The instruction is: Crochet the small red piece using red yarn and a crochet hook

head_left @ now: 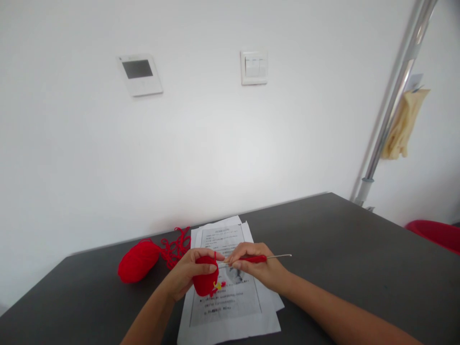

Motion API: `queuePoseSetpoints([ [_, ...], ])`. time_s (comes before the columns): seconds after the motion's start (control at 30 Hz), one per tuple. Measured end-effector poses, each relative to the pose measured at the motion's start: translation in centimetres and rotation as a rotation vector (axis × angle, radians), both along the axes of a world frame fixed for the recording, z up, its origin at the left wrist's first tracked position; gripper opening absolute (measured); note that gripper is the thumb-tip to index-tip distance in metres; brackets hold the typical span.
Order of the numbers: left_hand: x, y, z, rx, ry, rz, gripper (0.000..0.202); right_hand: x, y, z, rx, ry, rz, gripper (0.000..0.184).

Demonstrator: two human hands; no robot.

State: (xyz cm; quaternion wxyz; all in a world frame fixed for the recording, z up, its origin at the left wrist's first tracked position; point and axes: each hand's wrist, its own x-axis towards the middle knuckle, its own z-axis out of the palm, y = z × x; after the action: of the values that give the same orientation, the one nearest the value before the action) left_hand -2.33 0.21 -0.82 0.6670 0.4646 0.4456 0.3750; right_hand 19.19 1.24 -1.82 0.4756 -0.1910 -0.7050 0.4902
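Observation:
My left hand [187,273] is closed on a red crochet piece [205,282], thumb in front and forefinger along its top edge. Small yellow and red bits [218,286] hang at the piece's lower right. In my right hand [255,263] is a crochet hook [256,258] with a red handle, pinched between thumb and fingers. One metal end sticks out to the right; the other points left to the upper edge of the crochet piece, where the fingertips of both hands nearly meet. Whether the hook's tip sits in a stitch is too small to tell.
Printed paper sheets [230,326] lie beneath my hands on the dark table [309,239]. A red yarn ball [138,261] rests at the left, with loose tangled yarn [176,247] beside it. A white wall runs behind; a red chair [434,235] stands at the right.

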Motion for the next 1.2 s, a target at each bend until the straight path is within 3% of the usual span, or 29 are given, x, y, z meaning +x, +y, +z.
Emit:
queuePoseSetpoints([
  [0.1, 0.7, -0.1, 0.2, 0.010, 0.024, 0.036, 0.030, -0.2, 0.0, -0.3, 0.019, 0.007, -0.024, 0.014],
  [0.3, 1.8, -0.4, 0.3, -0.001, 0.034, 0.064, 0.030, -0.1, -0.3, 0.1, 0.306, -0.032, -0.067, 0.010],
  [0.43, 2.0, -0.3, -0.2, 0.032, 0.048, 0.037, 0.031, 0.0, -0.2, 0.2, 0.371, -0.081, -0.081, 0.010],
  [0.53, 2.2, -0.2, -0.4, 0.071, 0.060, 0.013, 0.031, 0.0, -0.1, 0.0, 0.297, -0.107, -0.069, 0.011],
  [0.77, 2.3, -0.3, 0.1, 0.120, 0.054, 0.097, 0.034, -0.1, 0.5, -0.2, -0.064, 0.000, -0.073, 0.014],
  [1.03, 2.4, -0.2, 0.3, 0.157, 0.021, 0.139, 0.015, 0.1, 1.0, -0.8, -0.107, 0.007, -0.082, 0.017],
  [1.2, 2.3, -0.2, 0.1, 0.140, 0.021, 0.154, 0.016, 0.2, 1.0, -0.8, -0.129, 0.015, -0.078, 0.019],
])
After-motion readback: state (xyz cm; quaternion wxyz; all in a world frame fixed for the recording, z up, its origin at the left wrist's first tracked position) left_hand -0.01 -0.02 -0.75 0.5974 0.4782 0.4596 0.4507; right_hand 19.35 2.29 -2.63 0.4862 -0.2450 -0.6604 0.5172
